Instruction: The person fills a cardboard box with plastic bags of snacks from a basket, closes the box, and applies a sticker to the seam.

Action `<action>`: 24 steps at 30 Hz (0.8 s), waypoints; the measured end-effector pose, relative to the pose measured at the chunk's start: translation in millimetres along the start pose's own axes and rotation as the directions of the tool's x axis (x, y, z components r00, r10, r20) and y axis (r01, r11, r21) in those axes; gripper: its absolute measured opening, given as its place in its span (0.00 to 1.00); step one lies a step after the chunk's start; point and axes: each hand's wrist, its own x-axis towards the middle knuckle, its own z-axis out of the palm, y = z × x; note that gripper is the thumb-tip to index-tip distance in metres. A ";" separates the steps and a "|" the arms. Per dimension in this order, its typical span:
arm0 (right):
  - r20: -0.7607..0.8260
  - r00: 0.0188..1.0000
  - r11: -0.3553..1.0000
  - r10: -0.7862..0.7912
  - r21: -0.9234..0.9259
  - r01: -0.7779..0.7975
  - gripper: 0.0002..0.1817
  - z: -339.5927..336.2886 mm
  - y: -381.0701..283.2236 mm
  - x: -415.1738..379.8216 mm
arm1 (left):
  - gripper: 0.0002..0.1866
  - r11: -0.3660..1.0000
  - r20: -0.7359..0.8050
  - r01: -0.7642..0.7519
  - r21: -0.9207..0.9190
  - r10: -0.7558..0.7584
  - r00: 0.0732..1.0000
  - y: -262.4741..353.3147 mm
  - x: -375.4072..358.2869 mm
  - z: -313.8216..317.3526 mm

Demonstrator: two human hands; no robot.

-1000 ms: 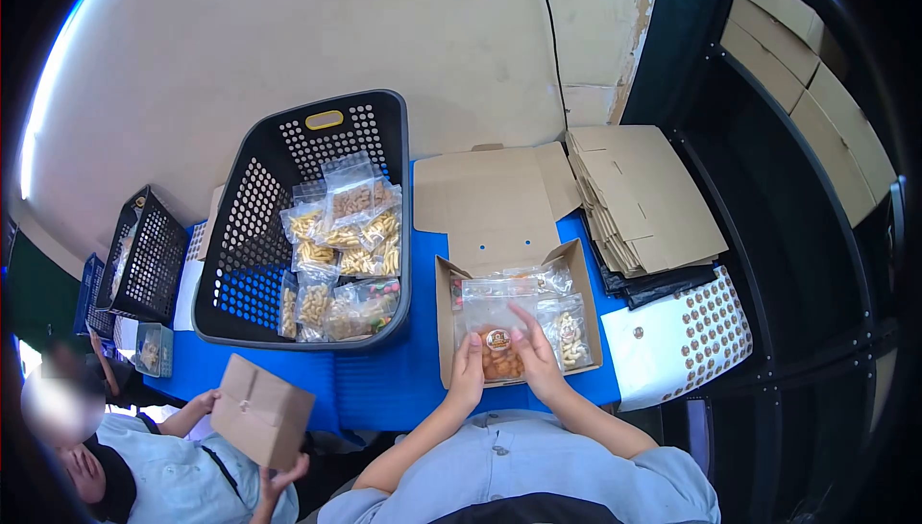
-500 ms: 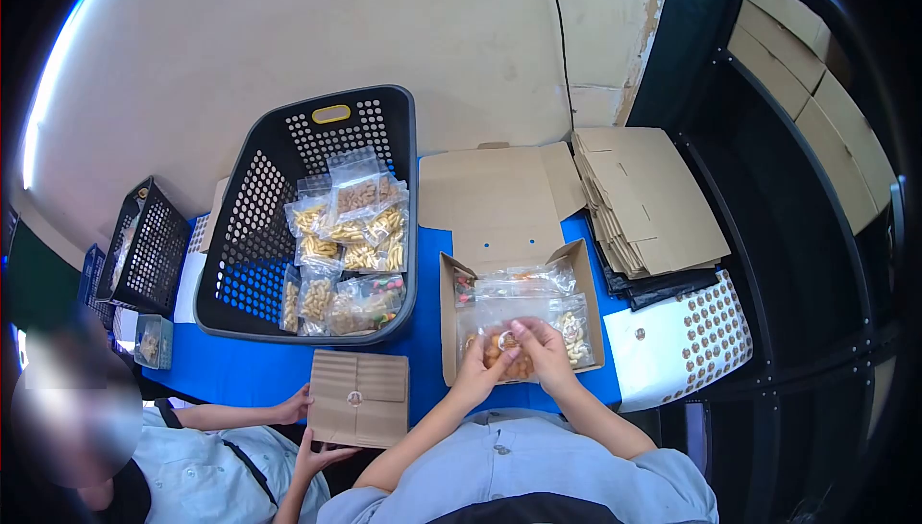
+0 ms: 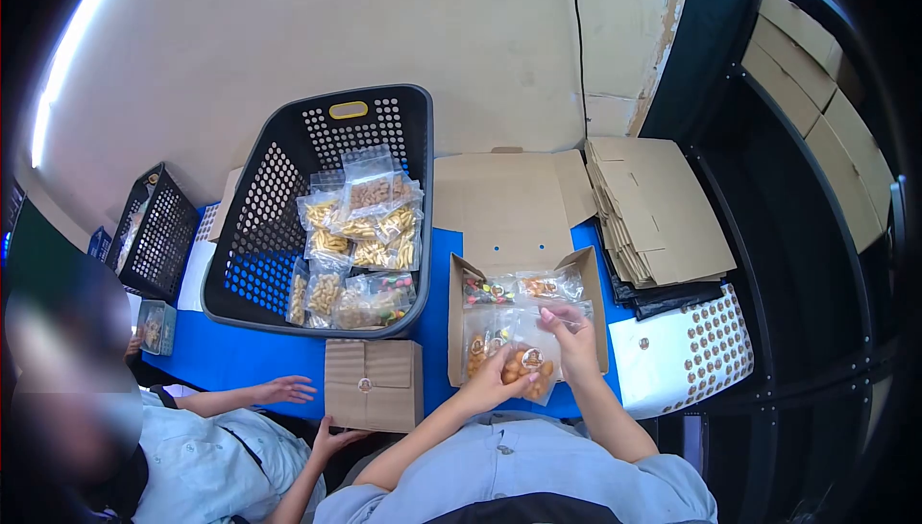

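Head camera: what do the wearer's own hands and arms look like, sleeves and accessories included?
Left hand and right hand: no gloves, and no ring, watch or bracelet that I can see. Forearms uncovered. Short, pale blue cloth sleeves, matching the pale blue shirt with buttons down its front. No markings visible on the sleeves.

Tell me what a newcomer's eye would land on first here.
Probably the big black perforated laundry-style basket left of center, with clear bags of snacks heaped in its right side. Next, the open cardboard box in front of the wearer, whose two hands hold a bag of orange-brown snacks over it.
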 end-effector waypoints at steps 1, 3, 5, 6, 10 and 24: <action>0.054 0.998 0.999 0.040 0.028 -0.041 0.10 -3.3 -2.8 1.4 | 0.25 0.997 -0.003 -0.057 0.059 0.057 0.998 -2.4 0.3 0.1; 0.175 0.980 0.995 0.096 -0.005 -0.097 0.11 -7.7 -10.7 2.1 | 0.27 0.986 0.004 -0.121 0.113 0.122 0.993 -4.3 6.2 1.0; 0.237 0.957 0.986 0.165 -0.076 -0.151 0.12 -2.5 -17.5 -6.3 | 0.23 0.980 -0.266 -0.197 -0.007 0.189 0.945 -4.8 8.2 -0.6; 0.298 0.924 0.968 0.239 -0.144 -0.204 0.13 1.5 -20.5 -10.8 | 0.23 0.980 -0.269 -0.199 -0.006 0.190 0.944 -1.1 7.6 -6.2; 0.522 0.824 0.963 0.220 -0.252 -0.098 0.21 4.5 -11.7 -12.3 | 0.08 1.000 -0.387 -0.022 -0.001 0.020 0.922 31.4 1.3 -33.7; 0.572 0.798 0.854 0.190 -0.498 0.153 0.24 39.7 -12.2 -16.2 | 0.17 0.994 -0.487 -0.090 -0.059 0.050 0.872 19.6 -32.8 -81.9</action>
